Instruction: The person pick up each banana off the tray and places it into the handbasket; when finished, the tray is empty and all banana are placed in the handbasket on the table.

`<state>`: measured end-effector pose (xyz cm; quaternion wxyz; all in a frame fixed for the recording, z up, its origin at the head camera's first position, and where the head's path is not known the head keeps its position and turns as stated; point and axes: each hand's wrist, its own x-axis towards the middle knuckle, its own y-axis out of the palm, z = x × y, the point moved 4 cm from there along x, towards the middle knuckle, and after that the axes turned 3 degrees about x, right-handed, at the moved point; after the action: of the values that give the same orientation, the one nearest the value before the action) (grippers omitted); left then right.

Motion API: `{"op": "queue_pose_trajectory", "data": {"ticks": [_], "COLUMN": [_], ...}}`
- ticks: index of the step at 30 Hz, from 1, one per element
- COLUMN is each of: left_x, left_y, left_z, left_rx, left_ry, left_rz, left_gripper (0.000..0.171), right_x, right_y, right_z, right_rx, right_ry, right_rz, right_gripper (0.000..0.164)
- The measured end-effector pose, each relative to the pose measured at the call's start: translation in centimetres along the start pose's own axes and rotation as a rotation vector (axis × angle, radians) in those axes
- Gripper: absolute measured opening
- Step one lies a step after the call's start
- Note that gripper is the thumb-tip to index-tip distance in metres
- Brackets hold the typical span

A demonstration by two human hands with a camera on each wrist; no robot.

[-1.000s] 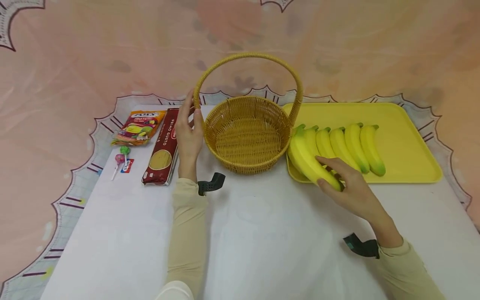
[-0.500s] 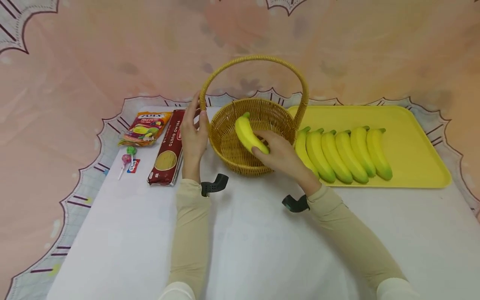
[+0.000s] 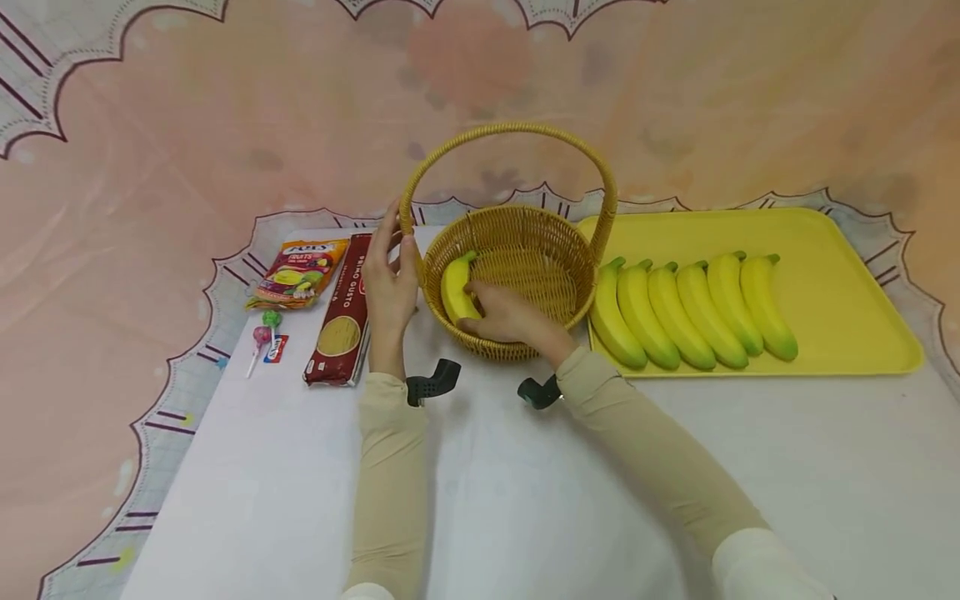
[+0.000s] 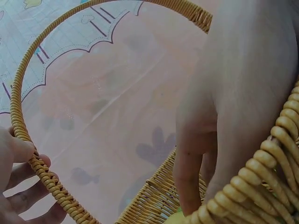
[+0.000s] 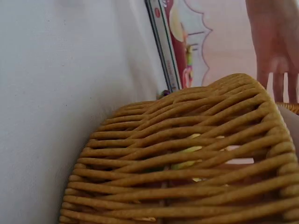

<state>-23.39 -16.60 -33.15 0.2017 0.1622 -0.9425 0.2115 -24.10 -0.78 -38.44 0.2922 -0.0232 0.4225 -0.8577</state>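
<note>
A woven wicker basket [image 3: 536,271] with a tall arched handle [image 3: 510,128] stands in the middle of the head view. My left hand [image 3: 392,292] holds the handle's left base; the left wrist view shows thumb and fingers around it. Inside the basket, along its left wall, lies a yellow banana [image 3: 456,292] with a green stem. My right hand [image 3: 513,315] reaches over the front rim and pinches the banana's lower end between thumb and fingers. In the right wrist view the basket's weave [image 5: 177,158] hides those fingertips.
A yellow tray [image 3: 847,292] to the right carries several bananas [image 3: 693,312] in a row, close against the basket. Left of my left hand lie a red spaghetti pack [image 3: 341,321], an orange candy bag [image 3: 300,273], two lollipops [image 3: 262,335] and a small wrapped sweet [image 3: 276,348].
My right hand has carried the banana from the tray leftward over the rim and down to the basket's left side. The left hand has stayed at the handle.
</note>
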Motion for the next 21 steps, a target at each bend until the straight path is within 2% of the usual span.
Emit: {"op": "queue_pose_trajectory", "data": {"ticks": [2, 5, 10, 13, 17, 21], "left_x": [0.0, 0.0, 0.1, 0.2, 0.3, 0.2], "left_y": [0.0, 0.0, 0.0, -0.1, -0.1, 0.1], "left_z": [-0.1, -0.1, -0.1, -0.1, 0.0, 0.3], "left_rx": [-0.003, 0.0, 0.001, -0.005, -0.018, -0.033], "left_ry": [0.002, 0.006, 0.006, 0.002, -0.008, -0.009], "left_rz": [0.0, 0.0, 0.001, -0.001, 0.0, -0.001], "left_gripper": [0.044, 0.043, 0.043, 0.044, 0.044, 0.043], "right_x": [-0.2, -1.4, -5.0, -7.4, -10.6, -13.8], "right_y": [-0.3, -1.2, -4.0, -5.7, -8.0, -10.1], "right_z": [-0.2, -0.9, -3.2, -5.2, -9.0, -13.8], "right_rx": [0.032, 0.105, 0.18, 0.215, 0.227, 0.209], "right_ry": [-0.019, -0.082, -0.181, -0.217, -0.181, -0.027], "right_rz": [-0.03, -0.134, -0.403, -0.571, -0.73, -0.815], "right_gripper": [0.063, 0.055, 0.032, 0.024, 0.024, 0.029]}}
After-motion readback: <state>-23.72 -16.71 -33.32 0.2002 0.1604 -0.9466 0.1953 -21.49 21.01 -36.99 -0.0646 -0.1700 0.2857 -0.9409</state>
